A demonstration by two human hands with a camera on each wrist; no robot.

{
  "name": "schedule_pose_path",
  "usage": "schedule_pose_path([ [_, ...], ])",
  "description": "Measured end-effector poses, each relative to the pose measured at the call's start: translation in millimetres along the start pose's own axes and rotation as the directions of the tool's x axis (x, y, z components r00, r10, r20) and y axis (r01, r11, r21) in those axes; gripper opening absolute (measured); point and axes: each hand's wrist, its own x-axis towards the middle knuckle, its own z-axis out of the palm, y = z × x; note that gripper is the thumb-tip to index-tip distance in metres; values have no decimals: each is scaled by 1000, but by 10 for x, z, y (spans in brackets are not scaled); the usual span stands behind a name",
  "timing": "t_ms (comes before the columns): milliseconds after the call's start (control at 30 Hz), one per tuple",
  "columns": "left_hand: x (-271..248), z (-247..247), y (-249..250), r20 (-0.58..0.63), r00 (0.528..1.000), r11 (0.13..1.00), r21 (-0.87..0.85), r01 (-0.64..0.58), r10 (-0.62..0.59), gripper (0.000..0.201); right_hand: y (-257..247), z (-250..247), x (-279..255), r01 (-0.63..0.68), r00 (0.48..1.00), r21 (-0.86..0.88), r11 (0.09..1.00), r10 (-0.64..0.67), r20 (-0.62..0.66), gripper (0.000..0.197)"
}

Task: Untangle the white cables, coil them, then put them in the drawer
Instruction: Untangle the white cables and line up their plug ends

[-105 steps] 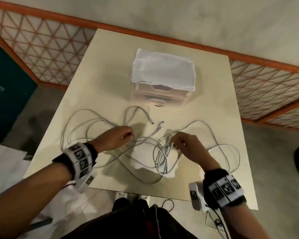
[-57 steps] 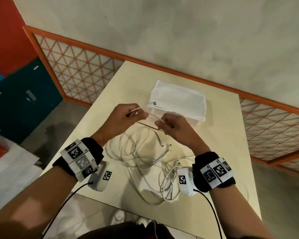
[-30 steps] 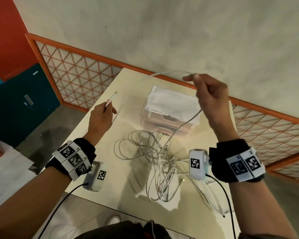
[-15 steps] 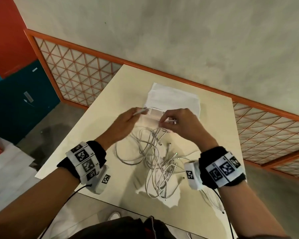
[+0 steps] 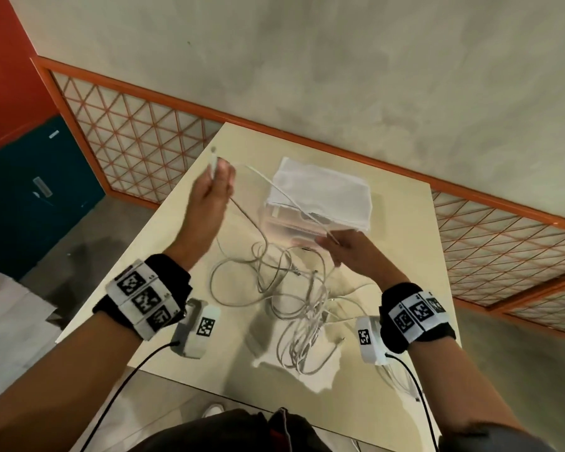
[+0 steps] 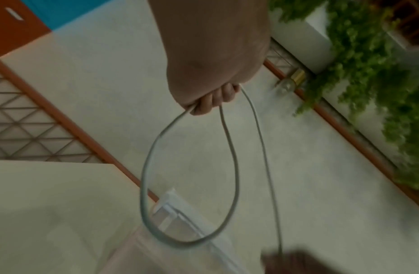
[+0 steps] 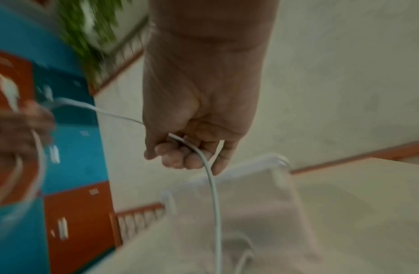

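A tangle of white cables (image 5: 294, 298) lies in the middle of the cream table (image 5: 405, 243). My left hand (image 5: 214, 187) is raised at the table's far left and grips one white cable (image 6: 229, 159) by its plug end, with a loop hanging from the fingers (image 6: 213, 102). That cable runs taut across to my right hand (image 5: 346, 252), which holds it (image 7: 210, 178) between curled fingers (image 7: 180, 157) in front of the drawer unit (image 5: 313, 203). The small drawer box has a white cloth over its top.
An orange-framed lattice rail (image 5: 137, 138) borders the table's far and left sides, with a grey wall behind. Teal and red cabinets (image 5: 30, 190) stand at the left. Cables trail over the table's near right edge (image 5: 402, 380). Green foliage (image 6: 379, 74) shows in the left wrist view.
My hands were close together over the drawer box half a second ago. Now the left hand has swung up and left with the plug end, drawing the cable taut from the right hand.
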Motion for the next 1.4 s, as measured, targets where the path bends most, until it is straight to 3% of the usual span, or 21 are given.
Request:
schedule_pose_path([
  [67, 88, -100, 44, -109, 993, 998, -34, -44, 40, 36, 270, 146, -39, -101, 991, -53, 993, 105, 81, 43],
  [133, 138, -191, 0, -172, 979, 993, 49, -105, 112, 35, 438, 270, -81, -153, 981, -43, 987, 157, 118, 38],
  [233, 125, -292, -232, -164, 972, 909, 406, -91, 170, 29, 426, 279, -73, -88, 996, 59, 994, 87, 24, 39],
  [300, 73, -324, -417, -165, 983, 759, 650, 47, 80, 23, 272, 169, -52, -45, 994, 145, 988, 59, -93, 34],
  [400, -49, -349, -643, -133, 988, 598, 786, 154, -79, 17, -38, -61, -44, 51, 963, 301, 952, 33, -268, 32],
  [533, -152, -329, -763, -30, 984, 561, 818, 125, -175, 17, -459, -390, -86, 208, 848, 176, 962, -88, -522, 27],
  [633, -199, -317, -793, 48, 960, 537, 836, 112, -275, 20, -705, -626, -139, 291, 750, 76, 954, -178, -637, 24],
  [733, -214, -353, -843, 104, 908, 516, 846, 133, -405, 23, -791, -754, -191, 308, 752, 19, 951, -231, -618, 29],
  [800, -211, -375, -882, 99, 902, 522, 839, 152, -421, 23, -759, -732, -230, 300, 797, -2, 954, -252, -549, 27],
  [867, -207, -374, -873, 61, 934, 563, 811, 159, -351, 26, -623, -624, -239, 234, 876, -26, 972, -222, -429, 22],
  [933, -199, -354, -813, 36, 964, 613, 777, 139, -264, 27, -411, -474, -259, 107, 947, -119, 987, -137, -291, 20],
  [1033, -183, -356, -718, 44, 964, 627, 767, 137, -264, 27, 35, -303, -350, -66, 985, -133, 989, 44, -165, 15],
  [1133, -189, -389, -689, 136, 941, 661, 742, 110, -310, 30, 441, -218, -506, -280, 957, -192, 941, 259, -129, 16],
  [1266, -268, -316, -696, 290, 891, 771, 629, 98, -350, 22, 864, 19, -756, -531, 847, -334, 779, 498, -186, 20],
  [1333, -301, -253, -687, 322, 872, 819, 556, 141, -368, 12, 926, 184, -845, -557, 831, -338, 759, 505, -234, 23],
  [1400, -312, -185, -665, 352, 855, 864, 466, 192, -380, 14, 914, 326, -889, -519, 844, -295, 802, 425, -328, 36],
])
